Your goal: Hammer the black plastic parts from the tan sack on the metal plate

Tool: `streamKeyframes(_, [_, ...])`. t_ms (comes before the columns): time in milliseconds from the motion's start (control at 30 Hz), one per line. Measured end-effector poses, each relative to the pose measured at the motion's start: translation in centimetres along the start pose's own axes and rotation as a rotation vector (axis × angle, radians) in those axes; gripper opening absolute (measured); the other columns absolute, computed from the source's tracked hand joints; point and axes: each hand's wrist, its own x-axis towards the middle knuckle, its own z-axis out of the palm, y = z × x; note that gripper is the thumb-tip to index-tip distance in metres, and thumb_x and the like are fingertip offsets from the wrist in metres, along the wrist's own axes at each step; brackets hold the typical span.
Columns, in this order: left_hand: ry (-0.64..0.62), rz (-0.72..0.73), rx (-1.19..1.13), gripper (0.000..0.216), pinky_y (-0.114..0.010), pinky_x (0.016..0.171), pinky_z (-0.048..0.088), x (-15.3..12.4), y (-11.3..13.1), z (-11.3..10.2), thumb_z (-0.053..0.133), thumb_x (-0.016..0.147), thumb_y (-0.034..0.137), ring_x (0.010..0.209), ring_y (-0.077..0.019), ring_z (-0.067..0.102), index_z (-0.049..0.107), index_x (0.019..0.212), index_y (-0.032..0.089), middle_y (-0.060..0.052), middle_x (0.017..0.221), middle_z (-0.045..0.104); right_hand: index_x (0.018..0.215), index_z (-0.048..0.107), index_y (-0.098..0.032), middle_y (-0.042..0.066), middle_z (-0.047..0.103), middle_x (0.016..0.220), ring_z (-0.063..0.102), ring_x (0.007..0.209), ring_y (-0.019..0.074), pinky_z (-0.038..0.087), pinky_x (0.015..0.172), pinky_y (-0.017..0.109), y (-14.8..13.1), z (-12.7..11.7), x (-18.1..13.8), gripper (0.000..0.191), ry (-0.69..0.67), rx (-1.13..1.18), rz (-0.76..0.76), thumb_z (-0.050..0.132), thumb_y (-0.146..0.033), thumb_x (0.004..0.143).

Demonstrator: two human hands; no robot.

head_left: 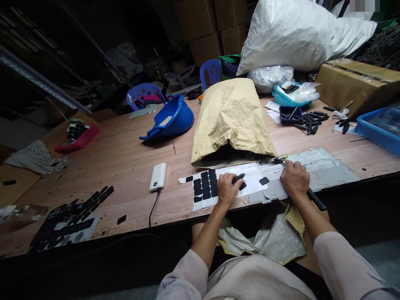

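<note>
My left hand (pixel 228 189) rests on a white backing sheet (pixel 250 177) and its fingers are closed on a small black bar-shaped part (pixel 238 178). Several black square pads (pixel 204 185) sit on the sheet just left of that hand; one lone pad (pixel 264 181) lies to its right. My right hand (pixel 294 179) is closed round a black-handled tool (pixel 315 200) whose metal tip (pixel 280 158) points at the mouth of a tan woven sack (pixel 233 114). A grey sheet (pixel 321 171) lies under the right hand.
A white power bank (pixel 158 176) with a cable lies left of the sheet. Behind are a blue helmet (pixel 170 118), a red tray (pixel 76 139), a striped cloth (pixel 36 158), black parts (pixel 71 214) at front left, a blue bin (pixel 379 129), cardboard box (pixel 353 81) and white sack (pixel 300 33).
</note>
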Motion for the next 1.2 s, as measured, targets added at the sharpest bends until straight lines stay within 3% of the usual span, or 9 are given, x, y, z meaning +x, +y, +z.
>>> streamKeyframes(167, [-0.117, 0.125, -0.087, 0.014, -0.040, 0.097, 0.048, -1.5, 1.5, 2.9, 0.088, 0.089, 0.032, 0.103, -0.0259, 0.061, 0.080, 0.098, 0.025, -0.004, 0.099, 0.073, 0.131, 0.070, -0.014, 0.016, 0.063, 0.106, 0.055, 0.095, 0.0266, 0.029, 0.072, 0.035, 0.1, 0.0, -0.1, 0.037, 0.007, 0.015, 0.013, 0.046, -0.027, 0.105])
streamKeyframes(433, [-0.179, 0.118, -0.151, 0.025, -0.041, 0.098, 0.049, -0.8, 1.3, 2.8, 0.096, 0.076, 0.025, 0.104, -0.0265, 0.062, 0.080, 0.096, 0.025, -0.003, 0.097, 0.074, 0.126, 0.073, -0.017, 0.013, 0.063, 0.101, 0.053, 0.090, 0.0247, 0.037, 0.071, 0.034, 1.1, -0.5, 0.3, 0.034, 0.005, 0.177, 0.021, 0.054, -0.025, 0.099])
streamKeyframes(600, [-0.187, 0.094, -0.152, 0.018, -0.041, 0.098, 0.049, -0.8, 1.3, 3.1, 0.092, 0.080, 0.026, 0.105, -0.0267, 0.061, 0.081, 0.094, 0.026, -0.003, 0.098, 0.075, 0.132, 0.071, -0.023, 0.011, 0.069, 0.109, 0.064, 0.098, 0.0251, 0.049, 0.080, 0.036, -0.4, -2.9, -3.6, 0.037, 0.139, 0.531, -0.044, 0.048, -0.035, 0.106])
streamKeyframes(767, [-0.191, 0.078, -0.162, 0.012, -0.040, 0.097, 0.048, -0.8, 1.3, 3.1, 0.090, 0.084, 0.028, 0.105, -0.0260, 0.061, 0.082, 0.093, 0.028, -0.003, 0.097, 0.075, 0.128, 0.071, -0.023, 0.010, 0.075, 0.108, 0.071, 0.101, 0.0238, 0.057, 0.090, 0.037, -3.3, -4.1, -8.5, 0.038, -0.015, 0.886, -0.209, 0.044, -0.042, 0.110])
streamKeyframes(867, [-0.195, 0.080, -0.166, 0.011, -0.040, 0.098, 0.048, -0.9, 1.3, 3.1, 0.089, 0.085, 0.029, 0.106, -0.0257, 0.061, 0.083, 0.095, 0.028, -0.003, 0.098, 0.075, 0.129, 0.072, -0.022, 0.010, 0.075, 0.100, 0.071, 0.095, 0.0234, 0.058, 0.089, 0.037, -4.3, -4.2, -9.9, 0.040, -0.091, 0.889, -0.241, 0.042, -0.042, 0.111])
streamKeyframes(967, [-0.201, 0.094, -0.169, 0.013, -0.041, 0.098, 0.048, -0.8, 1.3, 3.1, 0.089, 0.086, 0.030, 0.106, -0.0260, 0.061, 0.084, 0.097, 0.029, -0.003, 0.099, 0.075, 0.135, 0.071, -0.022, 0.011, 0.075, 0.104, 0.072, 0.097, 0.0240, 0.059, 0.092, 0.038, -4.6, -4.0, -10.5, 0.042, -0.063, 0.844, -0.257, 0.042, -0.040, 0.111])
streamKeyframes(1133, [-0.190, 0.084, -0.177, 0.010, -0.041, 0.097, 0.048, -0.9, 1.4, 3.1, 0.089, 0.086, 0.029, 0.105, -0.0259, 0.061, 0.084, 0.094, 0.028, -0.003, 0.096, 0.075, 0.133, 0.073, -0.024, 0.009, 0.072, 0.098, 0.070, 0.085, 0.0215, 0.058, 0.076, 0.032, -4.4, -3.4, -10.6, 0.041, -0.091, 0.706, -0.294, 0.042, -0.037, 0.110])
streamKeyframes(1200, [-0.187, 0.079, -0.181, 0.010, -0.041, 0.097, 0.048, -0.9, 1.4, 3.1, 0.089, 0.085, 0.028, 0.105, -0.0258, 0.061, 0.084, 0.093, 0.027, -0.003, 0.096, 0.075, 0.134, 0.073, -0.023, 0.009, 0.072, 0.099, 0.071, 0.088, 0.0221, 0.058, 0.078, 0.032, -4.1, -3.3, -10.4, 0.041, -0.067, 0.696, -0.276, 0.041, -0.036, 0.111])
